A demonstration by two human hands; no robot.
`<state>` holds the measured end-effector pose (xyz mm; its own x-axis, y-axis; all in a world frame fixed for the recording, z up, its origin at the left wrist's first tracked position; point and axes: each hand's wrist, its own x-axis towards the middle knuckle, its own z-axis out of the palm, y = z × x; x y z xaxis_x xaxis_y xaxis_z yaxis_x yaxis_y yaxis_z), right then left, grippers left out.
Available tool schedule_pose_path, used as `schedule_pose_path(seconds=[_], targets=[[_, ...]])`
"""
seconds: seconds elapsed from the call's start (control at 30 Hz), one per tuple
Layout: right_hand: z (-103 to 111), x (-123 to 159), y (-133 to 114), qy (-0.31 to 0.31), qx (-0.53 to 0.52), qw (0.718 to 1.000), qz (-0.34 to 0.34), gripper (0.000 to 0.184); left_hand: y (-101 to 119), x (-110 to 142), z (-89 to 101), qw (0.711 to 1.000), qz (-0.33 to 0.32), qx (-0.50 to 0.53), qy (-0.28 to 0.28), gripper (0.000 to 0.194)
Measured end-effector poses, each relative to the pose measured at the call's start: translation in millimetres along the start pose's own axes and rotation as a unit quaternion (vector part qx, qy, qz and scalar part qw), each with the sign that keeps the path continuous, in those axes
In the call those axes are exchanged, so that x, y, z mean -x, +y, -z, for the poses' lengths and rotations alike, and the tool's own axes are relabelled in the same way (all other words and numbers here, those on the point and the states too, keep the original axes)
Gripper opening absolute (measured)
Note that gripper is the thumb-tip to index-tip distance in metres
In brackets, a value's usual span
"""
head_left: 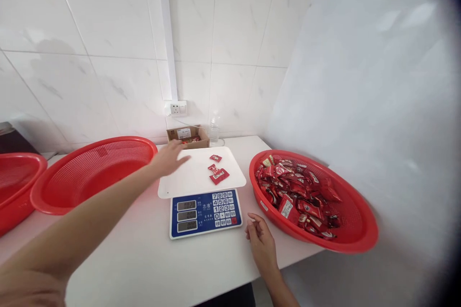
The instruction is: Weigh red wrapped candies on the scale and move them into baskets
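Note:
My left hand (168, 158) is stretched over the left part of the white weighing tray (194, 181), fingers out and holding nothing. Beyond its fingertips is a small cardboard box (201, 143) with some wrapped items inside. Several small red-wrapped candies (219, 176) lie on the tray's right side. Below the tray is the blue keypad panel of a digital scale (206, 219), its top display seeming to read 0020. My right hand (262, 243) hovers by the scale's right corner, loosely curled with thumb and fingers apart, and nothing shows in it.
At the right, a red basket (360, 237) full of red-wrapped candies overhangs the table edge. Two more red baskets stand on the left, the nearer one (95, 151) beneath my forearm. Behind the tray are a clear plastic bottle (213, 129) and a wall socket (175, 108).

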<state>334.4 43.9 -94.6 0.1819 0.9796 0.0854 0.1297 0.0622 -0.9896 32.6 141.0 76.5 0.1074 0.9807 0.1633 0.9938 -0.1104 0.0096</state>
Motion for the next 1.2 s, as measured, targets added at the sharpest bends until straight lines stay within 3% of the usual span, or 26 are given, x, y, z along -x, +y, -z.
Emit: schedule_pose_path(seconds=[0.13,0.27,0.53,0.73,0.83,0.93,1.1,1.2], targets=[[-0.8,-0.4,2.9,0.003,-0.005,1.0,0.006,0.046,72.1,-23.0,-32.7,0.992,-0.111,0.046,-0.038,0.076],[-1.1,0.0,1.3,0.004,-0.008,1.0,0.008,0.046,107.5,-41.0,-56.8,0.99,-0.112,0.059,-0.055,0.083],[-0.1,-0.6,-0.7,-0.01,-0.004,1.0,0.012,0.045,109.7,-52.8,-59.3,0.995,-0.083,0.042,-0.022,0.045],[-0.7,-0.4,-1.7,0.001,-0.02,1.0,0.01,0.042,106.4,-44.3,-53.1,0.996,-0.08,0.041,-0.022,0.038],[-0.6,0.8,-3.3,0.004,-0.02,1.0,0.011,0.042,99.4,-40.4,-45.2,0.996,-0.075,0.042,-0.013,0.039],[-0.1,1.3,-3.1,0.005,-0.02,1.0,0.013,0.042,77.7,-33.9,-30.7,0.998,-0.048,0.038,0.014,0.036],[-0.1,1.4,1.2,-0.002,-0.013,1.0,0.026,0.039,8.1,-2.7,4.1,0.997,0.033,0.023,0.071,0.036],[-1.5,1.2,2.1,-0.012,0.0,0.999,0.036,0.035,-39.9,23.1,14.2,0.995,0.047,0.023,0.09,0.042]])
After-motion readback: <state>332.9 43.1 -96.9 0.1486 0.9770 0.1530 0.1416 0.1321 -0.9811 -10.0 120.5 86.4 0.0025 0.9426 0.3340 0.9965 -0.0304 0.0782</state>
